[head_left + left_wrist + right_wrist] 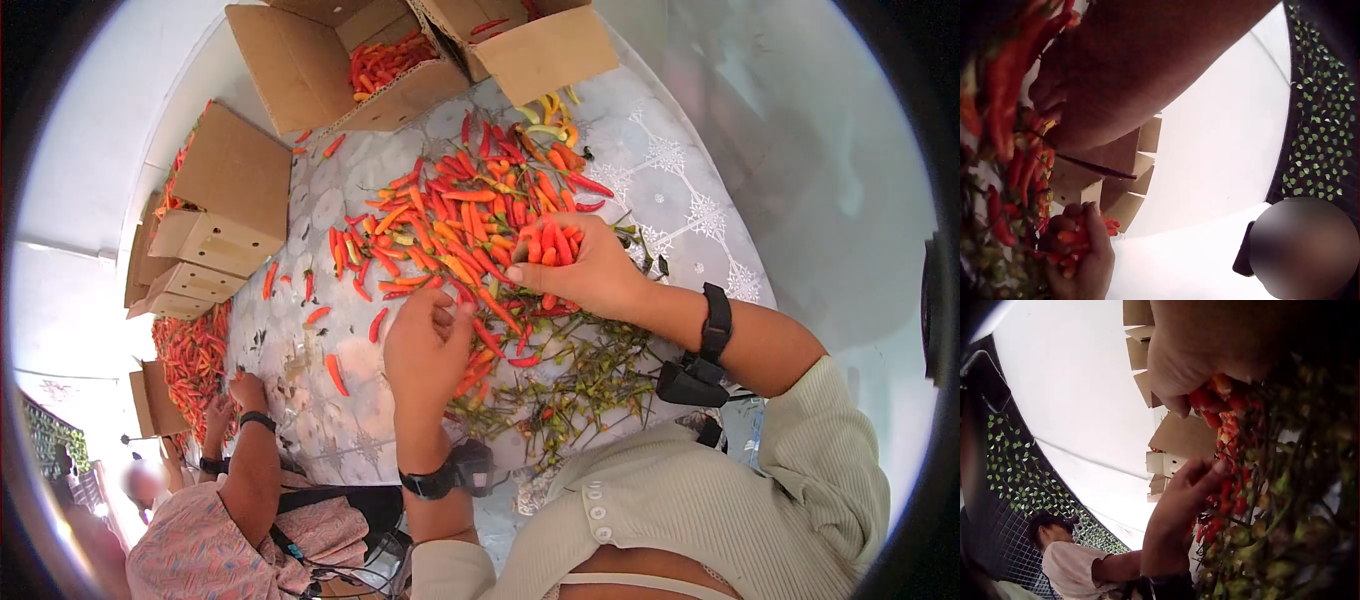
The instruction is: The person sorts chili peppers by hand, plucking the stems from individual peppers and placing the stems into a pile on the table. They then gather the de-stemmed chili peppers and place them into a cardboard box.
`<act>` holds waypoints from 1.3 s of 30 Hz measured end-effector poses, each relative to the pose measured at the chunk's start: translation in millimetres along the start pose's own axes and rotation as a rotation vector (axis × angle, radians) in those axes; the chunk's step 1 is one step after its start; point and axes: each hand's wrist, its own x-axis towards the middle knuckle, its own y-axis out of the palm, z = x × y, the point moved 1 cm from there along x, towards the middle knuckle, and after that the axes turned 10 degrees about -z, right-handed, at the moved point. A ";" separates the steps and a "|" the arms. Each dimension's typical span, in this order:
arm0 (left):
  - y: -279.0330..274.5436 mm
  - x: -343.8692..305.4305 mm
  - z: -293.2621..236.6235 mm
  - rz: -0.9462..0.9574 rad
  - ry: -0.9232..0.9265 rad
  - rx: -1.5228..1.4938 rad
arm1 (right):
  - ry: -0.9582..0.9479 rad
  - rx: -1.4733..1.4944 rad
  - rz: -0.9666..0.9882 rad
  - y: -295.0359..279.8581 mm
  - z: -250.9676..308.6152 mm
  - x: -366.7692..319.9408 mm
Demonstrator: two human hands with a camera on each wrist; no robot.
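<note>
A large heap of red and orange chilies lies on the patterned tablecloth. My right hand is cupped around a bunch of red chilies just above the heap's near edge. The left wrist view shows the same right hand full of chilies. My left hand is curled down at the heap's front edge, its fingertips pinching a chili. In the right wrist view the left hand reaches into the chilies below the right hand.
Green stems lie piled on the table near me. Open cardboard boxes holding chilies stand at the far end, with more boxes on the left. Another person handles chilies at lower left.
</note>
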 end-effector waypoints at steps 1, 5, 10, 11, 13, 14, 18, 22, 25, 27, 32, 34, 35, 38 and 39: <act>0.1 -0.6 -3.3 0.057 0.004 0.074 | -0.004 0.001 0.005 0.5 0.4 -0.8; -3.3 -2.3 -8.7 0.181 -0.031 0.143 | -0.035 0.016 0.004 2.0 -1.5 -0.9; -5.7 -2.5 -9.1 0.180 -0.062 -0.013 | 0.021 -0.008 0.009 1.2 3.9 -3.0; -3.9 -3.0 -9.5 0.171 -0.033 -0.047 | 0.030 -0.014 0.006 1.7 4.4 -3.4; -0.1 -4.1 -11.9 0.163 0.006 -0.099 | 0.046 -0.028 0.011 1.7 5.2 -3.3; 2.3 -4.9 -14.0 0.165 0.015 -0.118 | 0.054 -0.035 0.021 1.0 5.6 -3.0; 5.1 -3.2 -10.6 0.088 -0.048 -0.214 | 0.086 -0.084 0.036 -0.1 6.5 -2.4; 5.7 -0.1 4.0 -0.121 -0.042 -0.368 | 0.032 -0.016 0.040 2.0 6.4 -5.1; 0.1 -0.2 -3.8 -0.195 -0.122 -0.555 | 0.059 -0.020 0.056 2.7 8.1 -6.0; -2.2 -2.7 -7.4 -0.157 -0.176 -0.655 | 0.063 -0.010 0.060 3.0 8.1 -6.5; 10.7 -12.6 -16.8 0.092 -0.083 -0.671 | 0.107 0.112 0.171 5.4 8.8 -7.7; 12.6 -14.0 -20.8 0.150 -0.090 -0.727 | 0.084 0.131 0.197 4.8 6.7 -6.9; 12.6 -14.1 -22.4 0.166 -0.107 -0.760 | 0.070 0.139 0.209 4.2 6.1 -5.8; 12.2 -13.3 -19.0 0.186 -0.109 -0.707 | -0.007 0.097 0.179 3.3 7.9 -7.0; 11.9 -13.1 -17.3 0.187 -0.103 -0.664 | -0.037 0.073 0.160 3.6 8.7 -8.0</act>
